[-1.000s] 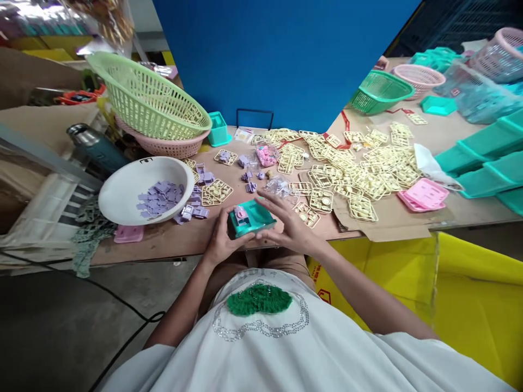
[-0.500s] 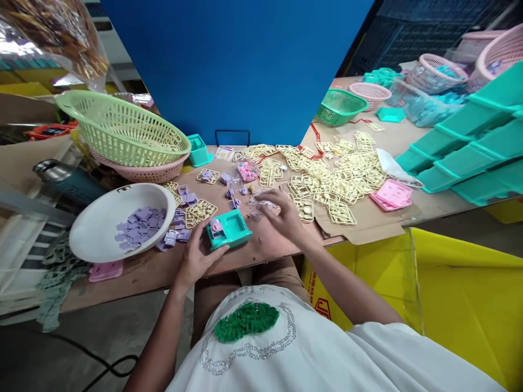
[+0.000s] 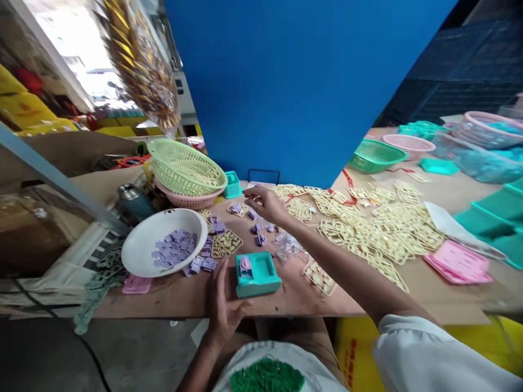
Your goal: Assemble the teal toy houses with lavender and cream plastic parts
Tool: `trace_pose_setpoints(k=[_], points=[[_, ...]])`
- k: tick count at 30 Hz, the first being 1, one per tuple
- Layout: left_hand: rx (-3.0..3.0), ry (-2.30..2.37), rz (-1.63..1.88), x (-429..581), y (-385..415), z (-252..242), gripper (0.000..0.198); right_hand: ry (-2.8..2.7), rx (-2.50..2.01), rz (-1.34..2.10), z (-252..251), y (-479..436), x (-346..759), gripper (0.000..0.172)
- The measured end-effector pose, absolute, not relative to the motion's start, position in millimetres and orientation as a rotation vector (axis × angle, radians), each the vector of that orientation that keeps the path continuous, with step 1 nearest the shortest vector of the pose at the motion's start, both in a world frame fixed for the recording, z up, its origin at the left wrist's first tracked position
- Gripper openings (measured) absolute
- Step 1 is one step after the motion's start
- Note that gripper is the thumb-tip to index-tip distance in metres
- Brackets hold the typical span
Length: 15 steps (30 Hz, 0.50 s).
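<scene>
A teal plastic toy base (image 3: 265, 277) rests on the table's near edge, with a small pink piece (image 3: 245, 265) set at its left end. Just left of it is my left hand (image 3: 223, 305), open, thumb and fingers apart, holding nothing. My right hand (image 3: 265, 204) is stretched out over the back of the table, fingers extended and apart, no object visible in it. Its fingertips come near a small teal box (image 3: 232, 185). Below that hand lie small purple parts (image 3: 256, 228) and clear plastic pieces (image 3: 286, 245).
A white bowl of purple pieces (image 3: 163, 218) stands left, before stacked green and pink baskets (image 3: 183, 163) and a flask (image 3: 134, 201). Cream part frames (image 3: 363, 234) spread across the right. Pink plates (image 3: 460, 261) and teal trays (image 3: 494, 218) lie farther right. A blue panel (image 3: 302, 92) rises behind.
My left hand has let go of the teal toy base, which now sits on the table. My right hand has moved forward and left, away from the clear pieces. The view has shifted.
</scene>
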<state>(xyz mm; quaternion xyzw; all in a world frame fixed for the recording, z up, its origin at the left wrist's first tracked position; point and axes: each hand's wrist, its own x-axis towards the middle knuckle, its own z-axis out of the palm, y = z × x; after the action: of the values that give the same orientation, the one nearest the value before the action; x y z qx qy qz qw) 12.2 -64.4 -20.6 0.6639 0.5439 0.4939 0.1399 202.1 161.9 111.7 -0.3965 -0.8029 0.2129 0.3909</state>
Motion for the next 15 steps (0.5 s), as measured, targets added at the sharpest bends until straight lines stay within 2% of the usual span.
trace_pose_setpoints(k=[3, 10, 13, 15], points=[[1.948, 1.575, 1.462, 10, -65, -32, 0.086, -2.095, -0.908, 0.503, 123, 199, 152, 0.027], [1.908, 1.559, 1.453, 11, -66, -37, 0.076, -2.027, -0.933, 0.472, 145, 274, 85, 0.021], [1.856, 1.582, 1.489, 16, -65, -36, 0.073, -2.08, -0.913, 0.563, 149, 289, 77, 0.043], [1.841, 1.584, 1.53, 20, -63, -38, 0.073, -2.212, -0.798, 0.65, 145, 287, 76, 0.05]])
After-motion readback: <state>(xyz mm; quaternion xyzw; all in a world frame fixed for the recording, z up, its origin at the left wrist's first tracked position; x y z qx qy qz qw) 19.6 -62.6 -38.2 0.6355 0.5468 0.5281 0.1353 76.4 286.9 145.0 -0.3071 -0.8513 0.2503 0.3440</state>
